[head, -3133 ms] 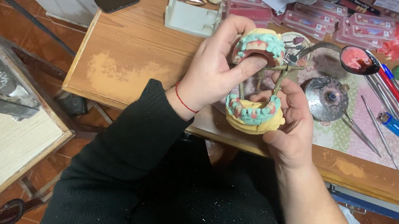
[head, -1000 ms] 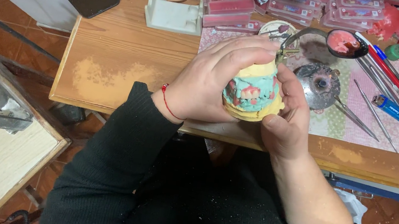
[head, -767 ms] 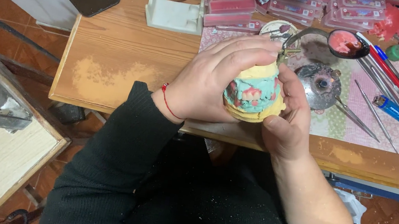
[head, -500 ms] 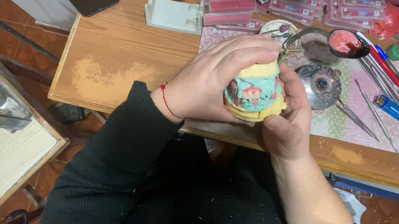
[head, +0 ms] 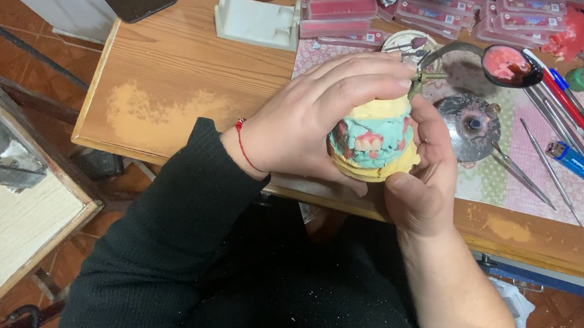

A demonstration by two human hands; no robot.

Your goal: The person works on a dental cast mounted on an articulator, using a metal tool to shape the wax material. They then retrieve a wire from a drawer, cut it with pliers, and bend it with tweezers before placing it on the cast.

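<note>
Fingers (head: 367,75) of the left hand (head: 314,117) clamp over the top of a yellow plaster teeth model (head: 376,142), pressing its two halves shut.

Right hand (head: 421,176) cups the model from below and behind, thumb along its base, so both hands grip it above the surface (head: 165,83) edge. Teal wax and small teeth show between the palms. Judged from this, the bite is being checked; next calls for steady, even pressure. Beyond the model lie a round metal dish (head: 472,121) and thin metal tools (head: 539,159).
</note>
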